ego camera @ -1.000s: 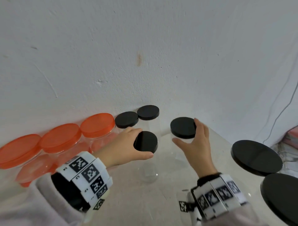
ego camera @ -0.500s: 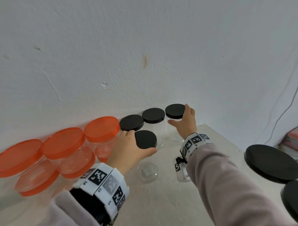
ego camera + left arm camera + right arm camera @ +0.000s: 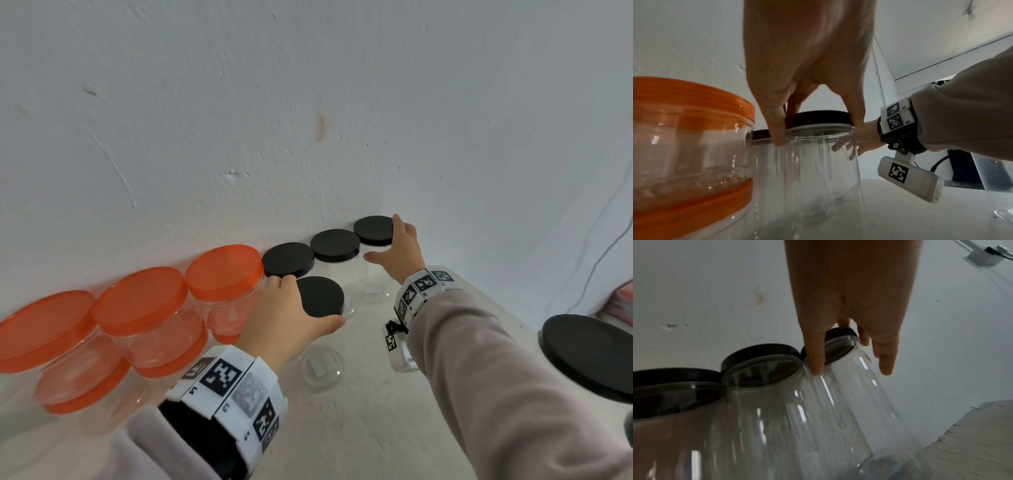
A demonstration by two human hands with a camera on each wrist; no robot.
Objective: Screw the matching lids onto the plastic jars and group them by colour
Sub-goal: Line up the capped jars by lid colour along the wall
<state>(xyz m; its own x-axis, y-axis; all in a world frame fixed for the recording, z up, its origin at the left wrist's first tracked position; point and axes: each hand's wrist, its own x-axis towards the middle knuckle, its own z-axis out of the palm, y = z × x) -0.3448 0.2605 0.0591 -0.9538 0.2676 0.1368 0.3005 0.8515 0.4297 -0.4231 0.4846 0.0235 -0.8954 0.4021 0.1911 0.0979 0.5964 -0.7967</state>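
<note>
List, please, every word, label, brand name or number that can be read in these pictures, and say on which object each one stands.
No word, brand or number can be read.
Lids and jars: plain, no print visible.
Wristband on the left wrist: black-and-white square code patterns; tiny marks beside them, too small to read.
Wristband on the right wrist: the same kind of patterns, no legible text.
Jar base under the left hand: a pale square, perhaps a sticker, blurred.

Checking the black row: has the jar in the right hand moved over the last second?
Yes. The black-lidded jar in the right hand went back to the wall.
</note>
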